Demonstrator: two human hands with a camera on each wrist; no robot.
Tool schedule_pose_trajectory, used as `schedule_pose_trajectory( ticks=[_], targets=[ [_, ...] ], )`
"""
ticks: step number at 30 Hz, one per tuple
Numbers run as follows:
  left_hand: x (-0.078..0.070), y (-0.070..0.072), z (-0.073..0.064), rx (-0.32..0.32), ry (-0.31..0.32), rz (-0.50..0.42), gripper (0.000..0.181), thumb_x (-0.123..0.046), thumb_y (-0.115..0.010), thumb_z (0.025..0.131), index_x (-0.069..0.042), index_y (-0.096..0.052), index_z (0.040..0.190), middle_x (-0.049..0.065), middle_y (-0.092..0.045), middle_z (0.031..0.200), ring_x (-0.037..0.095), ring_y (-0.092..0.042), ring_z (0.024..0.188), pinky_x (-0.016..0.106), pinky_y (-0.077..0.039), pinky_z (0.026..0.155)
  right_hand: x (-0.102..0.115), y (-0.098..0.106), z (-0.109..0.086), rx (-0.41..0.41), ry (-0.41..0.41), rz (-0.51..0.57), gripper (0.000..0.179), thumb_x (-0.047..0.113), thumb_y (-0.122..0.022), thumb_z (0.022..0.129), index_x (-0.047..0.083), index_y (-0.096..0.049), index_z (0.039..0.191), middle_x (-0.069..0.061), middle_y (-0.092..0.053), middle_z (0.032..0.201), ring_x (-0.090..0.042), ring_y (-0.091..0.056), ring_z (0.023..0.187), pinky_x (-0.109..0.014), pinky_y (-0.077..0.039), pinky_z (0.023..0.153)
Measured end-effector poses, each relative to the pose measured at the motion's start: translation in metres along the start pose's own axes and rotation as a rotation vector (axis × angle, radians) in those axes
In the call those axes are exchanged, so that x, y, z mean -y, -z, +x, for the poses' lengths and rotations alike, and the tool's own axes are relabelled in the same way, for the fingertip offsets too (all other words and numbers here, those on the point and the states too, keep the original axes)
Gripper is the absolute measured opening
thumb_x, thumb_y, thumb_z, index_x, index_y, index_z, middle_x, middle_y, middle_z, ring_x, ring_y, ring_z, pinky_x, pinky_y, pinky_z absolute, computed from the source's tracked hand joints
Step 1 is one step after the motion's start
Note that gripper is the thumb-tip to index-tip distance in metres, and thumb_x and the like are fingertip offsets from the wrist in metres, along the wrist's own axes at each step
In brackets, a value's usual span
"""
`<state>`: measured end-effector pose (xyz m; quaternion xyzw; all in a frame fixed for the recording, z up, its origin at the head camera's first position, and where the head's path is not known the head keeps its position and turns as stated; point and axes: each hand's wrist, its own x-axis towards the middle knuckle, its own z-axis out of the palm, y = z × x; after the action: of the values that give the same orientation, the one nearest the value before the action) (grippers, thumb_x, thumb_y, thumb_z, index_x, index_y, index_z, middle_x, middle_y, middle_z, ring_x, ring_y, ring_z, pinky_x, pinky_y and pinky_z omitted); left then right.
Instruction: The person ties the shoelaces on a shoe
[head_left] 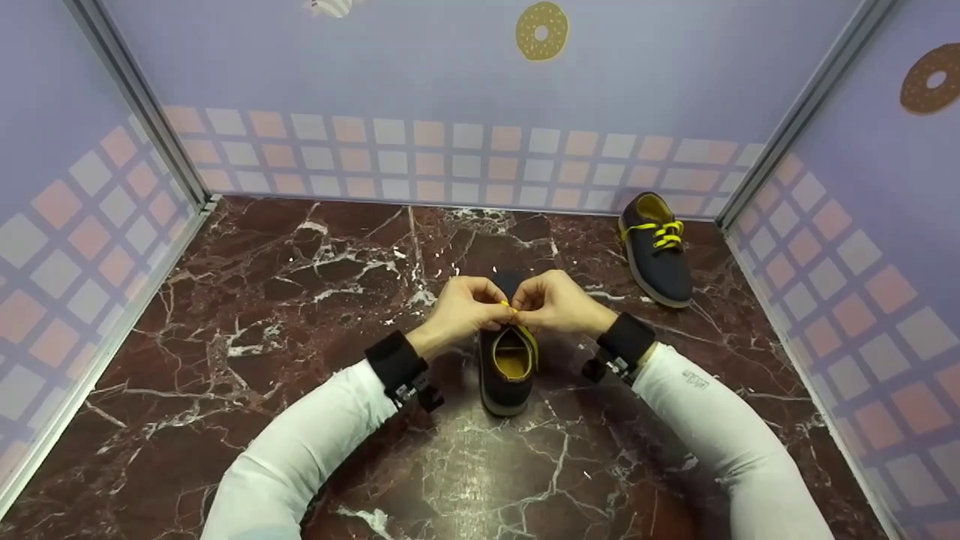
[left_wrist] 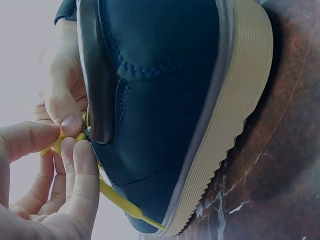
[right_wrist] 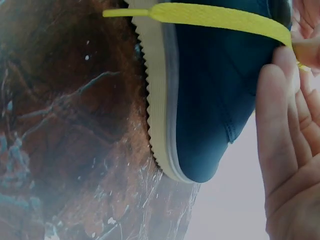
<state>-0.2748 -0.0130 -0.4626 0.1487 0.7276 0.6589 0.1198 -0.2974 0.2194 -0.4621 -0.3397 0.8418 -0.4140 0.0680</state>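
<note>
A dark sneaker [head_left: 491,390] with a yellow lining stands on the floor in the middle, its heel nearest me. Over its tongue area both hands meet, fingertips close together. My left hand [head_left: 466,307] pinches the yellow shoelace [left_wrist: 59,142] between thumb and fingers. From the other side, my right hand [head_left: 555,304] also pinches the lace at that spot. One loose lace end [left_wrist: 117,200] hangs down the shoe's side in the left wrist view. Another lace end [right_wrist: 215,15] crosses the shoe's side in the right wrist view. The fingers hide most of the lacing.
A second dark sneaker [head_left: 660,262], with its yellow lace [head_left: 667,234] tied in a bow, stands at the back right near the wall. Purple panels [head_left: 450,75] with pink and white squares enclose the marbled dark red floor [head_left: 285,300] at the back and both sides.
</note>
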Motion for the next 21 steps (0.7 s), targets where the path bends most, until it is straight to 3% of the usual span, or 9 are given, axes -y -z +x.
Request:
schedule_pose_trajectory(
  ticks=[6, 12, 18, 21],
  targets=[
    [0.0, 0.005, 0.0, 0.014, -0.042, 0.071, 0.009, -0.006, -0.081, 0.088, -0.001, -0.08, 0.095, -0.005, -0.076, 0.081, 0.008, -0.073, 0.073, 0.026, -0.067, 0.071, 0.011, -0.008, -0.001, -0.116, 0.027, -0.159, 0.007, 0.006, -0.084, 0.093, 0.006, -0.081, 0.086, -0.01, -0.08, 0.074, -0.003, -0.065, 0.06, -0.015, -0.049, 0.058],
    [0.002, 0.011, 0.002, 0.043, -0.141, 0.245, 0.012, -0.005, -0.076, 0.084, -0.007, -0.082, 0.094, -0.002, -0.077, 0.081, 0.006, -0.068, 0.072, 0.019, -0.056, 0.068, 0.014, -0.019, -0.004, -0.239, 0.124, -0.327, 0.007, 0.008, -0.084, 0.085, 0.007, -0.077, 0.082, -0.006, -0.08, 0.072, -0.012, -0.071, 0.061, -0.018, -0.051, 0.06],
    [0.006, 0.012, 0.002, 0.031, -0.26, 0.4, 0.009, -0.007, -0.077, 0.083, -0.007, -0.081, 0.091, 0.008, -0.082, 0.085, 0.005, -0.067, 0.074, 0.019, -0.053, 0.07, 0.01, -0.022, -0.004, -0.275, 0.204, -0.238, 0.011, -0.001, -0.085, 0.082, 0.006, -0.078, 0.084, -0.007, -0.08, 0.078, -0.019, -0.075, 0.068, -0.023, -0.058, 0.065],
    [0.008, 0.011, 0.002, -0.006, -0.316, 0.473, 0.008, -0.009, -0.077, 0.082, -0.01, -0.081, 0.089, 0.007, -0.083, 0.085, 0.004, -0.066, 0.073, 0.019, -0.052, 0.07, 0.009, -0.024, -0.004, -0.274, 0.176, -0.157, 0.013, -0.005, -0.084, 0.08, 0.005, -0.079, 0.087, -0.008, -0.08, 0.082, -0.015, -0.074, 0.07, -0.022, -0.059, 0.067]
  ],
)
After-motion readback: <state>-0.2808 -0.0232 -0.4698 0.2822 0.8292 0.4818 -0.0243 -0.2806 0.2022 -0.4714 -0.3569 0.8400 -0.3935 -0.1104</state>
